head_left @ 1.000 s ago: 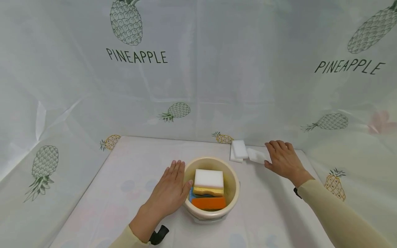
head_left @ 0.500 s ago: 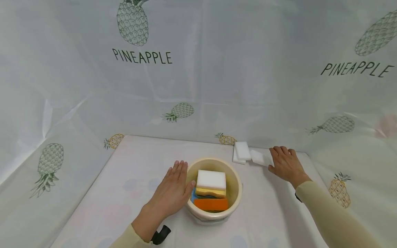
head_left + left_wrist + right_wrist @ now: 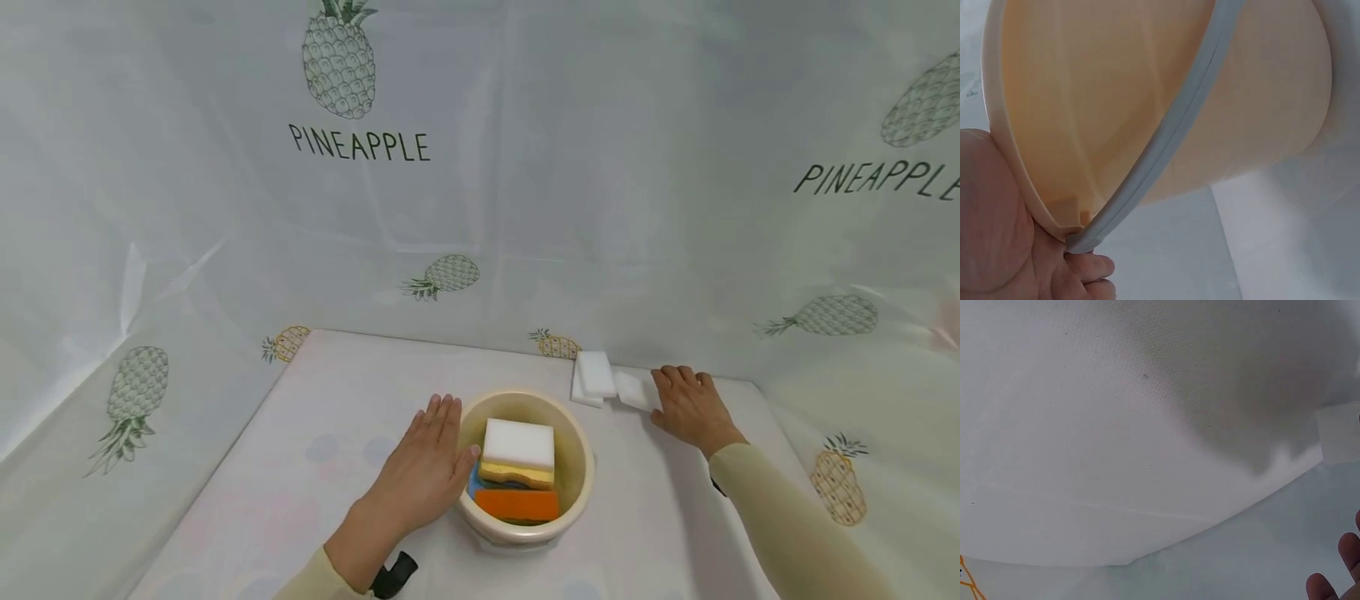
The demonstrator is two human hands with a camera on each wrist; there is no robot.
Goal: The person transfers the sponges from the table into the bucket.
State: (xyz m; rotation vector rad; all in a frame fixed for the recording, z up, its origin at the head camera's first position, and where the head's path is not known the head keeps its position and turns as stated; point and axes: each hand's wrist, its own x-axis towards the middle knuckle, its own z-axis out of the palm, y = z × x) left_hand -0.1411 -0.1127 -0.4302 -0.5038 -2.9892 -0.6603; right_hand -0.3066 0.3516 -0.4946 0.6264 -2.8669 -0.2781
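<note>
My left hand (image 3: 420, 462) lies with straight fingers along the left side of a cream bucket (image 3: 581, 492), its thumb at the rim. In the left wrist view, the palm meets the rim beside the end of a grey handle (image 3: 1172, 134). Inside the bucket sit a white sponge block (image 3: 519, 442) over a yellow sponge layer (image 3: 517, 473), an orange sponge (image 3: 517, 504) and a bit of blue. At the back right, my right hand (image 3: 690, 408) reaches over the outer end of a flat white sponge (image 3: 632, 390), thumb and fingers apart.
Two more white sponges (image 3: 597, 375) overlap at the table's back edge, left of the right hand. Pineapple-printed plastic sheeting (image 3: 570, 167) rises behind and on both sides of the pale table covering (image 3: 360, 375). A black strap (image 3: 395, 575) sits at the left wrist.
My right hand has come slightly nearer and lower toward the flat white sponge. The left hand stays at the bucket. The head view has turned a little left.
</note>
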